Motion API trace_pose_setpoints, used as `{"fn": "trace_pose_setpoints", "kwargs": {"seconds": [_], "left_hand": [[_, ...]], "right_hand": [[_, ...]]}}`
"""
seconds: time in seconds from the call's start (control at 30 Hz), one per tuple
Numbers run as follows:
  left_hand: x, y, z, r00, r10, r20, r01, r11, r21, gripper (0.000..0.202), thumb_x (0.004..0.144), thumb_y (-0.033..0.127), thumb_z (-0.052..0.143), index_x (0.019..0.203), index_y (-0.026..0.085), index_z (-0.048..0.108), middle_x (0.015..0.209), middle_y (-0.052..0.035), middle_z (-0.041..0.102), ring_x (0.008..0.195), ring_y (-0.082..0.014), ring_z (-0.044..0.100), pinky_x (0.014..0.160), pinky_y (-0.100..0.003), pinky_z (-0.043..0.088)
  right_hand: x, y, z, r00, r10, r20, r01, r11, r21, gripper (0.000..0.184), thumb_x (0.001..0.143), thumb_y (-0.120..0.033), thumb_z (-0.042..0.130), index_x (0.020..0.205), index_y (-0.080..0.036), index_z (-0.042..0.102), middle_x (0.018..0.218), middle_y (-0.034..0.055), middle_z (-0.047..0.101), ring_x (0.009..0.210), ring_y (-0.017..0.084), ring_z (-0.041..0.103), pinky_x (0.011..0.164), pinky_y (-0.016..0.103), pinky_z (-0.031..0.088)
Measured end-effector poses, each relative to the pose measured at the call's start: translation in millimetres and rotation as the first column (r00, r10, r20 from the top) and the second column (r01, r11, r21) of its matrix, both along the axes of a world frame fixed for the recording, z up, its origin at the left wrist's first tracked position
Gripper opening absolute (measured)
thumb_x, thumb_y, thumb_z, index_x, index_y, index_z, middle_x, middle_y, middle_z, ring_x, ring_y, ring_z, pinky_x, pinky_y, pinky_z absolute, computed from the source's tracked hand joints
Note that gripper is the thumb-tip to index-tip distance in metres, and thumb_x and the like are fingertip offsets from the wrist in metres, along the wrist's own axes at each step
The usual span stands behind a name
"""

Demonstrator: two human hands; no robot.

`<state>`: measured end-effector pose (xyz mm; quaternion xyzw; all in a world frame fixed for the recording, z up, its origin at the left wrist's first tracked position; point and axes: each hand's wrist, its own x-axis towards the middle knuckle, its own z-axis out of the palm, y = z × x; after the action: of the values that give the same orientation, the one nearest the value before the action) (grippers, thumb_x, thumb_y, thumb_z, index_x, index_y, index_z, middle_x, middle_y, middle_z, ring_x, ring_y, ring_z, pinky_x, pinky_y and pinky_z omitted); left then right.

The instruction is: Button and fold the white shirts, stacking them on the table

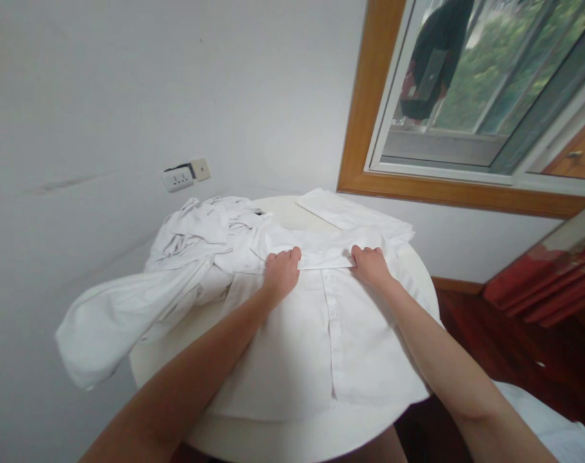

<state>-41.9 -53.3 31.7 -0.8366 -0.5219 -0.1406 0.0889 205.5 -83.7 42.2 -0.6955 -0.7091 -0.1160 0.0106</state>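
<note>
A white button-front shirt [292, 347] lies spread on a round white table [273, 437], its button strip running toward me. Across its far part runs a straight folded edge. My left hand [283, 273] is closed on that edge, left of the button strip. To the right of the strip, my right hand [371, 264] grips the same edge with curled fingers. Beyond my hands the folded-over cloth lies flat. Under the fingertips the cloth is partly hidden.
A heap of crumpled white clothes [195, 238] sits at the table's left, one sleeve hanging over the edge. Folded white cloth [354, 212] lies at the back right. Behind stand a wall with a socket [178, 179] and a wood-framed window [354, 154]. A red curtain [543, 283] hangs right.
</note>
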Motion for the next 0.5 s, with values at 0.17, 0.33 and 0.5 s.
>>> {"fn": "trace_pose_setpoints", "kwargs": {"seconds": [0.17,0.33,0.5], "left_hand": [[1.1,1.7,3.8,0.995,-0.030,-0.091,0.027,0.999,-0.039,0.016,0.083,0.013,0.047,0.096,0.020,0.052,0.088,-0.0072,0.066,0.091,-0.0237,0.061,0.080,-0.038,0.034],[0.3,5.2,2.7,0.987,-0.064,-0.144,0.056,0.997,-0.056,0.013,0.084,0.014,0.045,0.090,0.019,0.055,0.089,-0.0079,0.067,0.092,-0.0249,0.062,0.079,-0.039,0.035],[-5.0,10.2,-1.9,0.982,-0.125,-0.140,0.118,0.992,-0.053,0.012,0.084,0.015,0.045,0.091,0.019,0.055,0.083,-0.0078,0.067,0.087,-0.0251,0.063,0.076,-0.038,0.036]], "right_hand": [[4.9,2.2,-1.3,0.999,0.041,-0.033,-0.042,0.998,-0.041,0.009,0.081,-0.023,0.054,0.087,-0.020,0.060,0.082,0.0077,0.067,0.091,0.023,0.059,0.077,0.033,0.028],[12.1,3.9,-3.6,0.995,0.061,-0.084,-0.065,0.997,-0.040,0.009,0.082,-0.026,0.055,0.086,-0.020,0.060,0.083,0.0062,0.067,0.089,0.022,0.059,0.075,0.032,0.028],[17.0,4.7,-5.7,0.985,0.124,-0.120,-0.128,0.991,-0.034,0.008,0.083,-0.027,0.054,0.086,-0.020,0.059,0.082,0.0044,0.067,0.088,0.021,0.060,0.074,0.030,0.030]]}}
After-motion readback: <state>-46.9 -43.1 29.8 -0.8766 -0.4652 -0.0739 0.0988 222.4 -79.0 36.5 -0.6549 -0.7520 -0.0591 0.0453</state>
